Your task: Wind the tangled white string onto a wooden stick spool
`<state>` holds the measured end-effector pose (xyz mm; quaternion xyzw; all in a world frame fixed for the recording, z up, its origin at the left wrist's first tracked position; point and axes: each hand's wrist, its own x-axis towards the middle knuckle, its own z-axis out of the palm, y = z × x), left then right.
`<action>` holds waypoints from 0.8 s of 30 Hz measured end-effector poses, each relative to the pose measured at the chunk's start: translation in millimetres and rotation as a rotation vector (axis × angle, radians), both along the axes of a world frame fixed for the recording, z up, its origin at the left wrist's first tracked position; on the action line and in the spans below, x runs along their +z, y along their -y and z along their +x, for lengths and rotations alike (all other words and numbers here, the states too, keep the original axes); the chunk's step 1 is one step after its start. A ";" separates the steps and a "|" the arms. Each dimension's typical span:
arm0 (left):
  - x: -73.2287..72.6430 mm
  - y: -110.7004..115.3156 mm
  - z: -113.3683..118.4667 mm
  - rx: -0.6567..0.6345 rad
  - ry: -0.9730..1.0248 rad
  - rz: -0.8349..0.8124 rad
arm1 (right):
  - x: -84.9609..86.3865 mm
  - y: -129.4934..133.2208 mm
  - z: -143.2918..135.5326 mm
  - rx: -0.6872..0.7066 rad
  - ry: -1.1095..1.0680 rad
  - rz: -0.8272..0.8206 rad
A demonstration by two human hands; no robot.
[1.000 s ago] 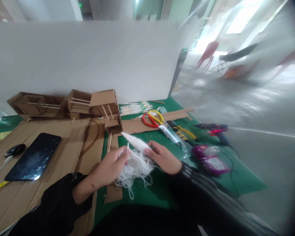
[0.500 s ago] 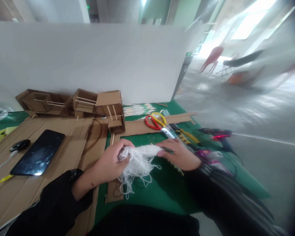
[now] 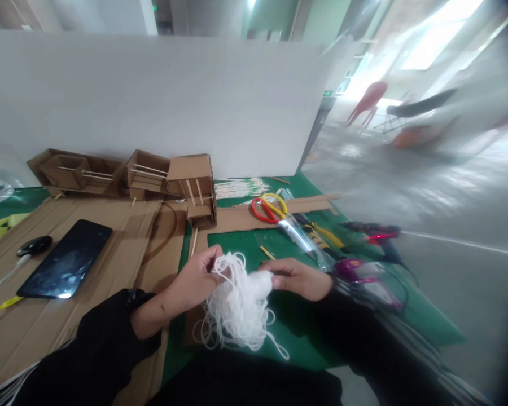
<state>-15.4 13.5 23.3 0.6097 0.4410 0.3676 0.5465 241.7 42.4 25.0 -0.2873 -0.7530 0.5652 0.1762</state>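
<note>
A tangled bundle of white string (image 3: 237,307) hangs between my two hands, above the green tabletop (image 3: 296,338). My left hand (image 3: 205,276) is closed, pinching strands at the bundle's upper left. On the other side, my right hand (image 3: 302,278) is closed around the bundle's more tightly gathered right end. Loose loops spill downward below both hands. Just beyond them lie scissors (image 3: 297,237) with one red and one yellow handle loop. A short yellowish stick (image 3: 267,252) rests on the green surface behind the string.
Cardboard box structures (image 3: 190,183) with thin sticks stand along the white partition (image 3: 152,101). At left, a phone (image 3: 65,259) and a black mouse-like device (image 3: 34,246) lie on cardboard sheets (image 3: 122,231). Pliers (image 3: 330,235), a glue gun (image 3: 376,231) and a purple-and-white package (image 3: 366,276) sit at right.
The string bundle has turned and dropped lower, its loops now spreading wider toward me. My right hand has moved slightly down and left, and the short yellowish stick is more exposed.
</note>
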 end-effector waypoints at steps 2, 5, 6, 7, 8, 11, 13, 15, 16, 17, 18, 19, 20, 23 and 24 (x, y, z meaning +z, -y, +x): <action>-1.4 0.7 0.7 0.008 -0.056 0.094 | -1.3 0.5 -2.1 -0.018 -0.037 -0.055; 3.7 3.4 -1.1 0.170 -0.195 0.400 | -3.3 -0.8 -1.1 -0.094 -0.065 -0.066; 6.4 4.8 -2.0 0.260 -0.244 0.506 | -3.8 -1.4 -0.3 -0.118 -0.063 -0.062; 9.1 6.3 -2.9 0.315 -0.287 0.580 | -4.1 -1.9 0.4 -0.139 -0.057 -0.057; 11.5 8.0 -3.5 0.320 -0.319 0.611 | -4.3 -2.3 0.8 -0.156 -0.051 -0.053; 14.7 13.2 -2.3 0.117 -0.364 0.518 | -3.8 -2.3 0.1 -0.180 -0.056 -0.062; 12.5 15.9 0.7 0.030 -0.366 0.403 | -2.7 -1.6 -1.4 -0.193 -0.076 -0.080; 8.6 17.6 4.2 0.024 -0.327 0.302 | -1.6 -0.7 -2.8 -0.210 -0.090 -0.087; 6.8 18.1 5.7 0.033 -0.296 0.262 | -1.4 0.0 -3.5 -0.218 -0.085 -0.087; 5.6 18.5 6.9 0.047 -0.264 0.236 | -1.3 0.7 -4.3 -0.224 -0.067 -0.086; 5.3 18.9 7.9 0.055 -0.239 0.226 | -1.5 1.4 -5.2 -0.225 -0.039 -0.083; 5.9 19.2 8.5 0.056 -0.225 0.234 | -1.6 2.2 -6.2 -0.224 -0.007 -0.082; 7.2 19.6 8.6 0.050 -0.225 0.259 | -1.7 3.0 -7.4 -0.220 0.019 -0.081; 12.8 19.5 5.8 0.025 -0.253 0.377 | -0.6 4.2 -10.8 -0.181 0.027 -0.067; 14.2 18.9 3.8 0.030 -0.264 0.409 | 0.2 4.2 -11.5 -0.165 0.021 -0.055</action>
